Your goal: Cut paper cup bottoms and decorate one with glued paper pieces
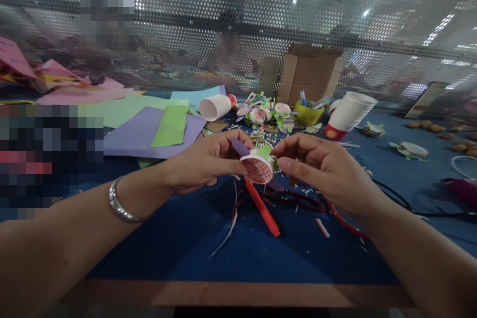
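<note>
- Left hand [203, 163]: thumb and fingers clamped on the left side of a paper disc [258, 171].
- Right hand [322, 163]: fingers curled, tips at the disc's right side; cannot tell whether they pinch it.
- Disc: held above the bench [164, 253], back from the middle of its near edge, red-checked face showing, green and purple paper at its upper rim.
- Red marker [263, 208]: on the bench, one end toward the near edge.

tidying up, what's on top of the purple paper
A green strip lies on the purple paper; the surface beneath the strip is covered and can't be seen.
</note>
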A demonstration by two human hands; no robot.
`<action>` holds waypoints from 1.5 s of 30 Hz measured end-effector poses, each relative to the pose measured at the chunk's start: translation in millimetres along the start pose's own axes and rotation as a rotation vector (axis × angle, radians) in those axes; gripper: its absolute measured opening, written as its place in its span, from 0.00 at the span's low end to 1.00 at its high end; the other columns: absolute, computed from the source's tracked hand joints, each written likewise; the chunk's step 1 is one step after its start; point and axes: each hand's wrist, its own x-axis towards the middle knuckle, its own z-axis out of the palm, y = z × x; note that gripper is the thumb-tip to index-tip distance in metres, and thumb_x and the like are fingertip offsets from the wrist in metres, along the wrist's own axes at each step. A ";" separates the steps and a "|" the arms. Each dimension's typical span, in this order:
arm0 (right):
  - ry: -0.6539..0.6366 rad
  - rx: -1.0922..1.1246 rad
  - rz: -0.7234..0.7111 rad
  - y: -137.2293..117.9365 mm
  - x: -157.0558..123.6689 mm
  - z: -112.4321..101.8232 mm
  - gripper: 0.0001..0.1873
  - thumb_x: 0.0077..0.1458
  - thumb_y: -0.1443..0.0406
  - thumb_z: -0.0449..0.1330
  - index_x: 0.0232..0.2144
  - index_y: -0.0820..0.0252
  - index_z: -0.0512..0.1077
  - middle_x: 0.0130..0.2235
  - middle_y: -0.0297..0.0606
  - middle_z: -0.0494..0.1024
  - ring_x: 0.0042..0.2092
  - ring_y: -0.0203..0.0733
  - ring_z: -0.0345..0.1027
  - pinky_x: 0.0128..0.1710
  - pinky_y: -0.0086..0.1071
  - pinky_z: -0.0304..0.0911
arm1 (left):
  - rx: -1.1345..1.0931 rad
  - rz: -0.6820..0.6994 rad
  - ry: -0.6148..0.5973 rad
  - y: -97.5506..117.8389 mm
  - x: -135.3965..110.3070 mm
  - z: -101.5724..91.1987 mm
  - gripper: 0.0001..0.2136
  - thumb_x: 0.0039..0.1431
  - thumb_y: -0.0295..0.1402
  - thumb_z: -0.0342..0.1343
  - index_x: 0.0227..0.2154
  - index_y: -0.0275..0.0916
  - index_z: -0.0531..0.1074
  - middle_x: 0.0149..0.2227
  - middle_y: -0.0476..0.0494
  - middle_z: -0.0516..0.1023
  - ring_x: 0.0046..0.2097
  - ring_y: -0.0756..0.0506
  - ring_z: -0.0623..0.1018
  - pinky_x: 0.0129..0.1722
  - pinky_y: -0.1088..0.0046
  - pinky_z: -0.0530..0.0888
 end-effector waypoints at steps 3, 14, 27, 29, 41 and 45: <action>-0.040 -0.018 0.016 -0.4 -0.3 0.9 0.13 0.61 0.55 0.66 0.43 0.57 0.77 0.38 0.34 0.81 0.31 0.33 0.68 0.30 0.27 0.65 | -0.010 -0.003 0.003 -0.8 0.2 -0.1 0.14 0.58 0.30 0.68 0.39 0.38 0.66 0.36 0.44 0.82 0.39 0.48 0.81 0.22 0.81 0.59; -0.082 0.039 0.031 -2.0 1.0 1.5 0.13 0.63 0.54 0.64 0.36 0.57 0.77 0.33 0.33 0.75 0.31 0.34 0.65 0.29 0.28 0.62 | -0.020 -0.024 0.015 1.5 1.4 3.1 0.16 0.55 0.31 0.71 0.38 0.37 0.68 0.34 0.46 0.83 0.34 0.50 0.79 0.27 0.79 0.66; -0.071 0.172 0.113 4.4 2.6 2.2 0.14 0.60 0.52 0.66 0.35 0.57 0.77 0.34 0.32 0.77 0.33 0.35 0.68 0.35 0.28 0.66 | -0.121 -0.071 -0.009 3.3 2.4 7.5 0.16 0.53 0.27 0.72 0.36 0.36 0.68 0.27 0.55 0.79 0.22 0.58 0.66 0.23 0.80 0.61; -0.011 0.165 0.124 6.2 3.5 2.2 0.16 0.62 0.51 0.64 0.37 0.57 0.77 0.35 0.33 0.78 0.33 0.35 0.69 0.35 0.29 0.67 | -0.138 -0.072 0.018 2.8 2.1 7.0 0.15 0.54 0.25 0.71 0.35 0.37 0.68 0.27 0.55 0.79 0.21 0.58 0.64 0.21 0.80 0.59; 0.032 -0.129 0.028 5.0 3.8 0.1 0.15 0.60 0.53 0.66 0.32 0.57 0.76 0.26 0.30 0.74 0.26 0.34 0.66 0.26 0.29 0.61 | -0.117 0.110 0.249 -5.9 8.7 -1.6 0.09 0.53 0.30 0.69 0.35 0.34 0.76 0.37 0.44 0.81 0.40 0.49 0.78 0.44 0.72 0.73; 0.166 -0.259 -0.062 3.7 2.8 0.0 0.13 0.62 0.54 0.65 0.35 0.57 0.77 0.30 0.32 0.77 0.29 0.35 0.67 0.29 0.30 0.61 | 0.091 0.068 0.225 -0.2 3.7 -0.4 0.12 0.55 0.36 0.68 0.37 0.35 0.75 0.37 0.44 0.80 0.37 0.48 0.78 0.35 0.73 0.73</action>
